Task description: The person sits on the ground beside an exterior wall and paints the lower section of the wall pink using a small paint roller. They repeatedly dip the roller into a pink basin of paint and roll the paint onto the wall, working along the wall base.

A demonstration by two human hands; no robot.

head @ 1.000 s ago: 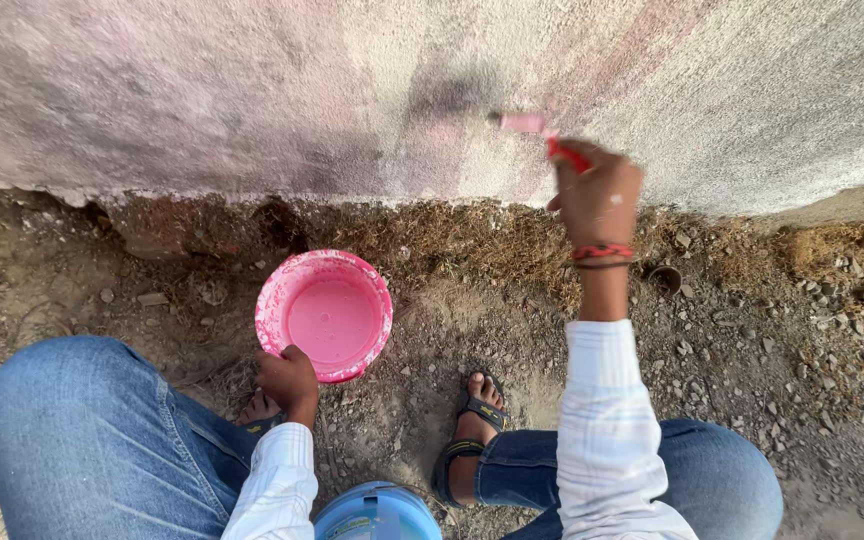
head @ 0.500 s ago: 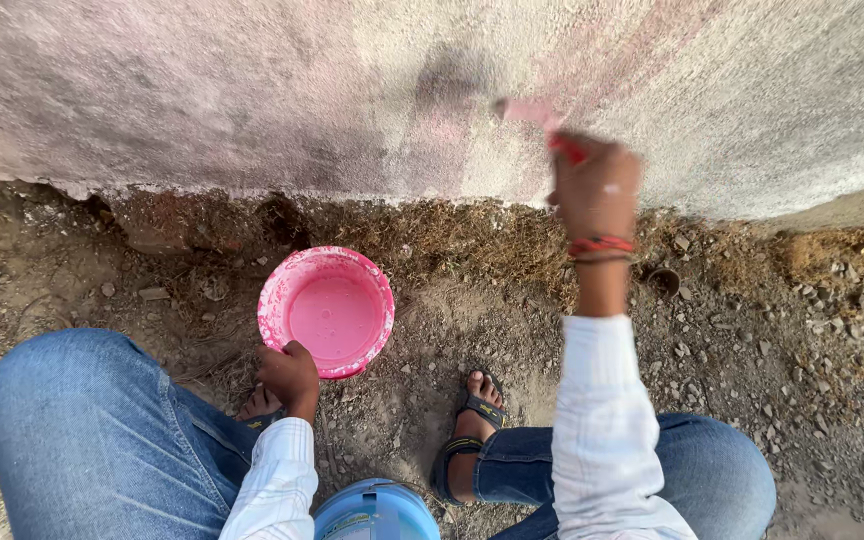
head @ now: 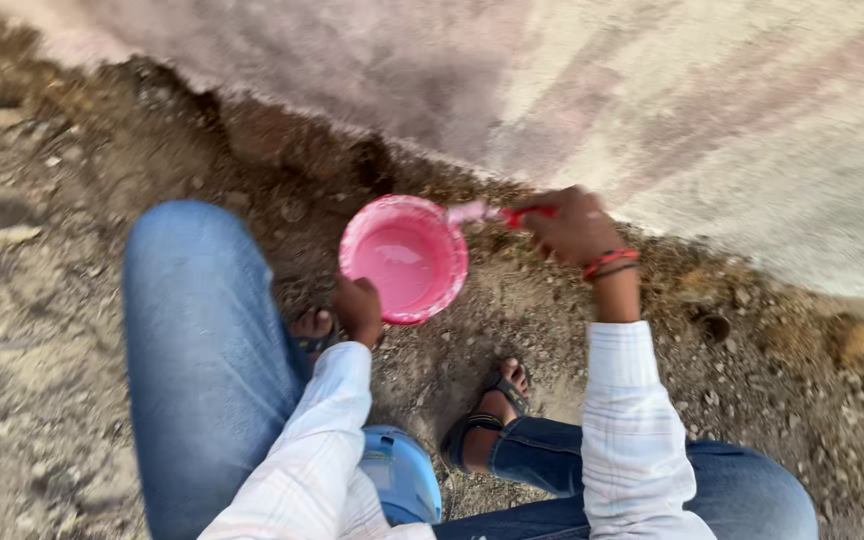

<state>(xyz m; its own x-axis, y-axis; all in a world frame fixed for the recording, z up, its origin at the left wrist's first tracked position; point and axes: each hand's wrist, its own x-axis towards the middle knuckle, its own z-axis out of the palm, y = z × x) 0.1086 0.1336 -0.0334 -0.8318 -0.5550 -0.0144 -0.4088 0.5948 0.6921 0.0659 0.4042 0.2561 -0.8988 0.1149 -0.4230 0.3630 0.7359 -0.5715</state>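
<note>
- Clenched around a red-handled paintbrush (head: 497, 213), the right hand (head: 574, 226) sits right of centre in the head view, the brush's pink-loaded bristles over the rim of the round pink plastic paint bowl (head: 404, 258).
- Left hand (head: 359, 308) pinches the bowl's lower-left rim, holding it on the loose stony soil (head: 752, 370) at mid-frame.
- Judged risk: a one-point hold on uneven ground could let the bowl tip and spill pink paint.
- Drips from the brush could land on the sandalled foot (head: 492, 410) below, or on the blue jeans (head: 202, 350).
- Rough plastered wall (head: 712, 110) fills the upper right.
</note>
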